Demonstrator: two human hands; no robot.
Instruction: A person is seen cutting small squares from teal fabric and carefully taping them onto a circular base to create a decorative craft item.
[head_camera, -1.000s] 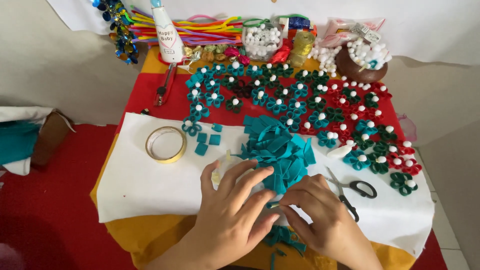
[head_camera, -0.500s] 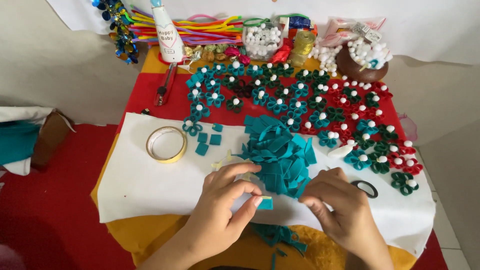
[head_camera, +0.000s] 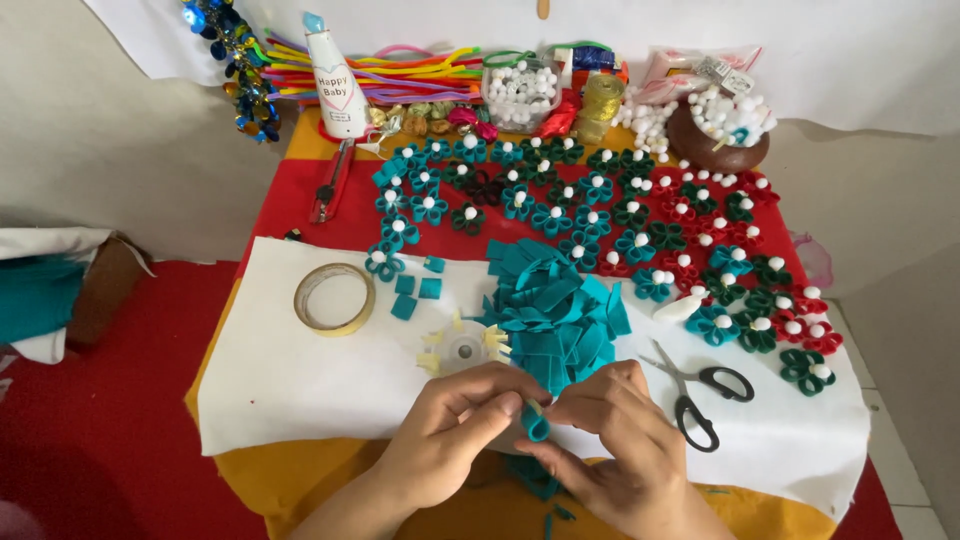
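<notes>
My left hand and my right hand meet at the near edge of the tabletop. Both hands are closed on one small teal felt strip. My fingertips pinch it from both sides, and it is bent into a little loop between them.

Just past my hands, a bit farther away, is a big pile of teal strips. It lies on a white sheet that covers the near part of the tabletop. Left of the pile sits a small clear tape roll with yellowish bits around it. Farther left is a bigger ring of tan tape. A few small teal squares lie between the ring and the pile.

On the right, near my right hand, are scissors with black handles, lying on the white sheet.

On the far half of the tabletop are lots of little felt flowers in teal, green and red, each with a white ball in the middle. At the far edge I see a white bottle, colourful fuzzy sticks, a clear box of white balls, and a brown bowl with more white balls.
</notes>
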